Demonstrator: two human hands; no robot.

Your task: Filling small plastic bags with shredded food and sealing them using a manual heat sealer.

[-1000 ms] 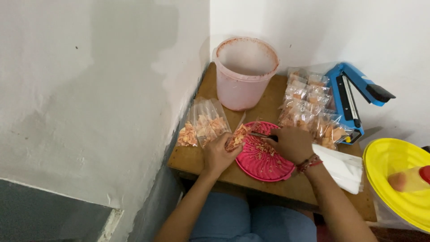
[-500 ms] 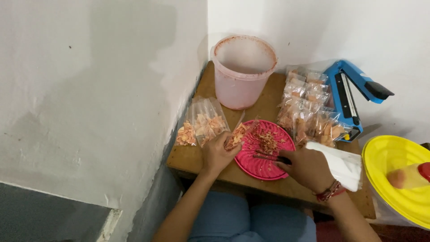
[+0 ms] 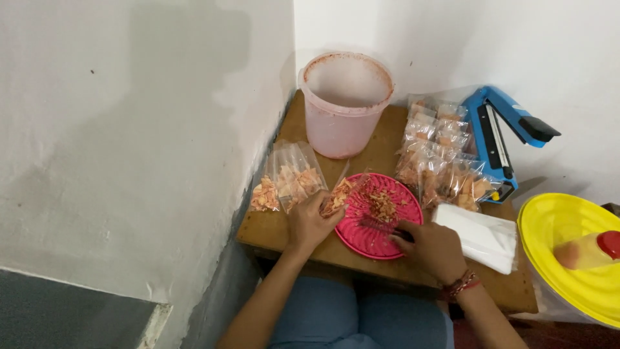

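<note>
While the left hand (image 3: pixel 309 222) grips a small bag (image 3: pixel 341 194) | right hand (image 3: pixel 431 248) holds a spoon (image 3: pixel 382 226) over the pink plate (image 3: pixel 361 242)

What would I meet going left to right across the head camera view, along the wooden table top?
Filled clear plastic bags of orange chips by the wall → left hand holding a clear bag → round pink ridged tray → right hand gripping a dark utensil → stack of white empty bags → round yellow plastic lid.
</note>
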